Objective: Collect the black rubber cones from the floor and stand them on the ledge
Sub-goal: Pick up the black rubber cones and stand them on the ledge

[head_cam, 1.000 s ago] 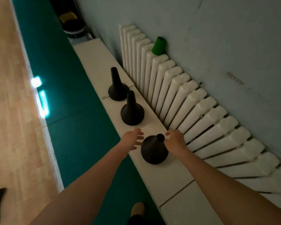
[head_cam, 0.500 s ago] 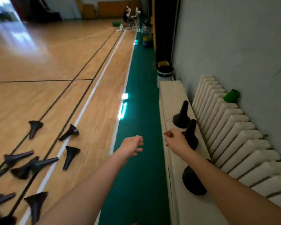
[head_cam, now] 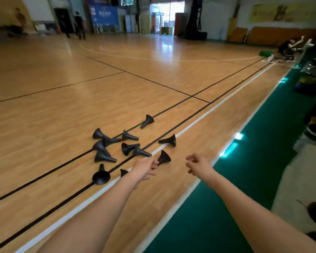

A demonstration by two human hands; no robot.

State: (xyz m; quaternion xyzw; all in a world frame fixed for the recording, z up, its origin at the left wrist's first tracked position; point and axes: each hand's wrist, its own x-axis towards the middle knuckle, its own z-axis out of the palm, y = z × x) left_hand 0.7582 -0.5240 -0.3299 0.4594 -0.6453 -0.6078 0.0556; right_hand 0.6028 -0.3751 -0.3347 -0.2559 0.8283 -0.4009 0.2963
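Both arms are stretched out over the wooden gym floor (head_cam: 62,125). The left hand (head_cam: 144,168) and the right hand (head_cam: 197,164) are loosely curled, and nothing is gripped in either, as far as can be made out.

The black rubber cones (head_cam: 128,148) are scattered around the white court line (head_cam: 199,121), most of them tipped on their sides just beyond it, over the two black lines. One cone (head_cam: 169,140) is lying right across the white line. The nearest cone (head_cam: 164,157) is partly covered by the left fingertips in the view, so contact can't be told.

On the near side of the white line a green strip (head_cam: 254,161) can be seen, and the pale ledge (head_cam: 295,176) is beyond that.
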